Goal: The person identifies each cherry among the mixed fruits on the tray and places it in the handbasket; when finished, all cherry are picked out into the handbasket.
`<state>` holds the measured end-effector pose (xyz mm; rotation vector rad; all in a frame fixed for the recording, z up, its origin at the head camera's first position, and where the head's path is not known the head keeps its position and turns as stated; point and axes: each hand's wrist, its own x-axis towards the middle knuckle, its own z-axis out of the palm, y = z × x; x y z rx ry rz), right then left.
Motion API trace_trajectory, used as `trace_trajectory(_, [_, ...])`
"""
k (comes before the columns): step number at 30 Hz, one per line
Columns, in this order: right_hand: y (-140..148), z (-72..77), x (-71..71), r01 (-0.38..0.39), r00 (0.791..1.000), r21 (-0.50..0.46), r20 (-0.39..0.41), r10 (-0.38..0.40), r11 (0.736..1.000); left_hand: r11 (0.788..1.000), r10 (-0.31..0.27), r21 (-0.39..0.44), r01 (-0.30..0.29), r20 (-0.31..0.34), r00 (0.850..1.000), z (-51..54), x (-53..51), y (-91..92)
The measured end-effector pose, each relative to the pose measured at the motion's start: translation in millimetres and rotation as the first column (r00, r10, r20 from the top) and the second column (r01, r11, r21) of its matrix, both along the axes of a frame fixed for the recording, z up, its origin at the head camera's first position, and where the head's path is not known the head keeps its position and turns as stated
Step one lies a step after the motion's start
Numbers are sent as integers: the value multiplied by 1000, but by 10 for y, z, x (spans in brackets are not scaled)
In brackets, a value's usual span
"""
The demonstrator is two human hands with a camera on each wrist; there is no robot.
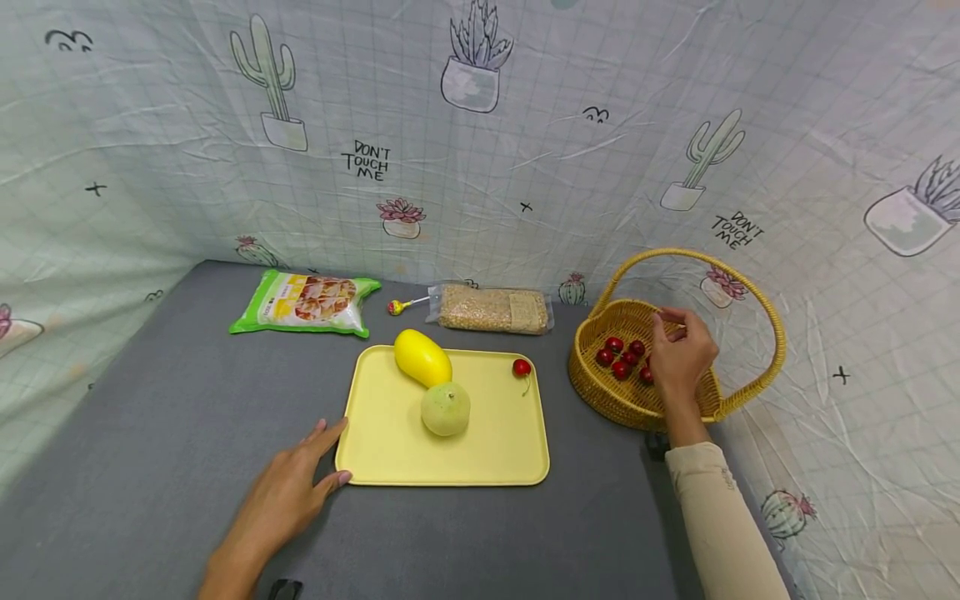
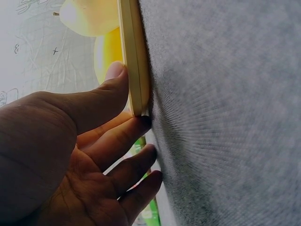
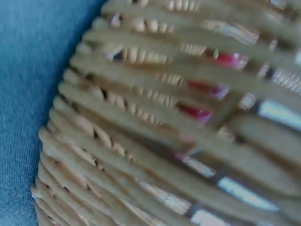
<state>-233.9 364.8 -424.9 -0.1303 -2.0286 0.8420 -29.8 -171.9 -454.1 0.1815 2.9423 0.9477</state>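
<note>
A yellow tray (image 1: 495, 454) lies on the table, bearing a yellow mango (image 1: 422, 357), a pale green round fruit (image 1: 446, 409) and one red cherry (image 1: 521, 367) with a stem. At the tray's lower left corner, my left hand (image 1: 288, 492) touches the edge with thumb and index finger fairly straight; the left wrist view shows the thumb (image 2: 115, 73) against the rim. My right hand (image 1: 682, 354) is over the wicker basket (image 1: 611, 404), its fingers bent toward the thumb. Whether anything is between them is hidden. Several red cherries (image 1: 621, 369) lie inside the basket, some behind that hand.
Behind the tray lie a green-and-white snack bag (image 1: 307, 303), a lollipop (image 1: 397, 307) and a clear bag of grain (image 1: 491, 309). The basket's tall handle (image 1: 780, 333) arches up at the right. Patterned cloth (image 1: 480, 183) hangs behind the table.
</note>
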Motion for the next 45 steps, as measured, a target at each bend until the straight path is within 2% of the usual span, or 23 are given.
trace_trajectory(7, [-206,99,142,-79,989,20,-127,81,997,1000,-4,-4,4,-4,1000,13,-1,0])
trace_trajectory(12, [-445,208,309,-130,973,32,-186,134,991,1000,-3,-14,3,6,1000,19,-1,3])
trace_trajectory(18, [-798,383,595,-215,949,43,-227,219,976,1000,-5,-24,5,20,1000,18,-6,3])
trace_trajectory(22, [-877,335,650,-264,935,77,-225,274,962,1000,-5,-26,6,27,1000,17,-8,3])
trace_trajectory(28, [-882,98,600,-326,921,153,-170,349,933,999,-4,-36,5,21,1000,16,-1,11])
trace_trajectory(33, [-975,-10,619,-388,906,188,-98,411,902,999,-1,-37,2,25,1000,12,2,19])
trace_trajectory(39, [-1098,-84,677,-431,901,218,46,432,876,999,-1,-36,3,31,1000,10,0,17])
trace_trajectory(43, [-1174,-151,679,-461,887,260,143,438,849,999,-1,-38,2,35,999,12,-1,18])
trace_trajectory(45, [-1212,-176,686,-478,876,278,218,430,833,999,-2,-39,3,37,999,12,-2,19])
